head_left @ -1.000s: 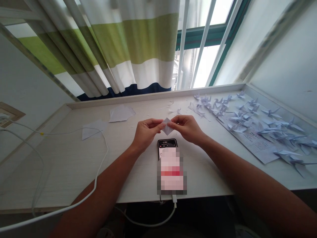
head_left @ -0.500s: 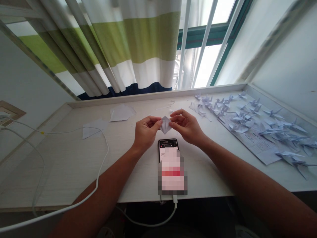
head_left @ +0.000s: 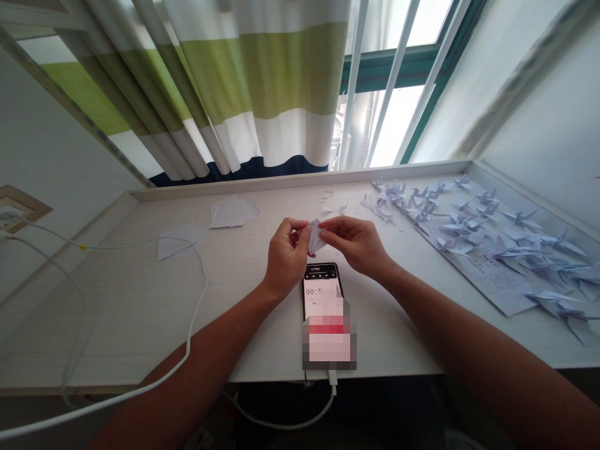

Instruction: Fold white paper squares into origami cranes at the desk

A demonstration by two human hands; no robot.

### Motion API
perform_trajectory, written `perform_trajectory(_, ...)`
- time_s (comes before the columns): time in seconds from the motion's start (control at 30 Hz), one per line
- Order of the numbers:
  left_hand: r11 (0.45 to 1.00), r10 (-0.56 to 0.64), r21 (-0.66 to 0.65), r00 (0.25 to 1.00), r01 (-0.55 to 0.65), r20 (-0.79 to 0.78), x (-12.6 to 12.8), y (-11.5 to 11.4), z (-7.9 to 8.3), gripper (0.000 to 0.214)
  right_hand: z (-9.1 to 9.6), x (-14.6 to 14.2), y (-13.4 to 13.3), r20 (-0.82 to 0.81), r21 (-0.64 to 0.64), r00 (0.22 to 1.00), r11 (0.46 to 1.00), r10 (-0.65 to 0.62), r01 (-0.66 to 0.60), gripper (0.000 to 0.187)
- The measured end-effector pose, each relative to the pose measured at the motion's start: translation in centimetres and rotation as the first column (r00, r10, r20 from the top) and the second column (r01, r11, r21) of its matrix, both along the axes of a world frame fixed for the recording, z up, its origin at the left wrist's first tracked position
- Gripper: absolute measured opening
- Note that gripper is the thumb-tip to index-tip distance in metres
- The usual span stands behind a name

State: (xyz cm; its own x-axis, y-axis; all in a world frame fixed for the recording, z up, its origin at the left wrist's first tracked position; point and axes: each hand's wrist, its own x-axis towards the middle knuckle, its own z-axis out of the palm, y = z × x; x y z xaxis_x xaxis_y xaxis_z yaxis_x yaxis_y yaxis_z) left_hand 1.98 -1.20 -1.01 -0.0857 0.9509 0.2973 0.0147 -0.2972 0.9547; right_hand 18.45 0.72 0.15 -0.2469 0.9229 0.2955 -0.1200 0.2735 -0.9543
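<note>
Charging cable: white (head_left: 333, 378), plugged into the phone's near end, its loop hanging below the counter's front edge.
Long white cable: passes (head_left: 188, 340) across the left forearm, bends back over the counter and runs to the wall socket (head_left: 12, 214) at far left.
Phone: lies face up (head_left: 325, 325) near the front edge of the counter (head_left: 253, 325); digits show on the lit screen, much of which is pixelated.
Left hand: raised just beyond the phone (head_left: 288, 256), its grip clamped on the left side of the folded paper, thumb in front.
Right hand: opposite (head_left: 359, 244), thumb and forefinger together in a pinch grip on the paper's right edge.
Folded paper: small, white and pointed (head_left: 315, 236), held between both hands above the counter.
Loose sheets: some on the left under the cable (head_left: 177, 242), and a stack (head_left: 233, 212) a little farther back.
Printed sheet: at right (head_left: 482, 269), partly covered by folded figures.
Folded figures: many white, winged shapes (head_left: 462, 224) spread over the counter's right side.
Paper scraps: thin strips (head_left: 335, 210) beyond the hands.
Curtain: white, green and dark blue (head_left: 267, 75), beside the barred window (head_left: 400, 78).
</note>
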Motion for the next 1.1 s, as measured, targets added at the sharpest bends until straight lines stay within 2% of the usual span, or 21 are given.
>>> perform_trajectory(0.33, 0.997, 0.02, 0.071, 1.0, -0.02, 0.01, 0.17, 0.07, -0.36, 0.028, 0.33, -0.49, -0.39, -0.046, -0.025, 0.998, 0.999, -0.038, 0.037, 0.028)
perform_trajectory(0.5, 0.998, -0.032, -0.042, 0.994, 0.037, 0.107, 0.38, 0.24, -0.37, 0.047, -0.08, -0.58, -0.23, -0.042, -0.016, 0.996, 0.997, -0.074, 0.074, 0.027)
perform_trajectory(0.6, 0.981, -0.103, -0.148, 0.985, 0.123, 0.136, 0.35, 0.39, -0.39, 0.045, -0.31, -0.54, -0.06, -0.032, 0.0, 0.994, 0.995, -0.102, 0.102, 0.029)
perform_trajectory(0.7, 0.962, -0.171, -0.191, 0.977, 0.193, 0.127, 0.23, 0.4, -0.25, 0.045, -0.36, -0.45, 0.01, -0.003, 0.011, 0.995, 0.995, -0.104, 0.104, 0.031)
perform_trajectory(0.9, 0.972, -0.143, -0.165, 0.978, 0.167, 0.152, 0.11, 0.17, 0.28, 0.039, -0.13, -0.34, -0.08, -0.005, -0.005, 0.998, 0.998, -0.058, 0.058, 0.035)
perform_trajectory(1.1, 0.983, -0.134, -0.117, 0.99, 0.138, 0.043, 0.08, 0.0, 0.02, 0.041, 0.01, -0.43, -0.14, -0.042, -0.024, 0.997, 0.998, -0.067, 0.066, 0.032)
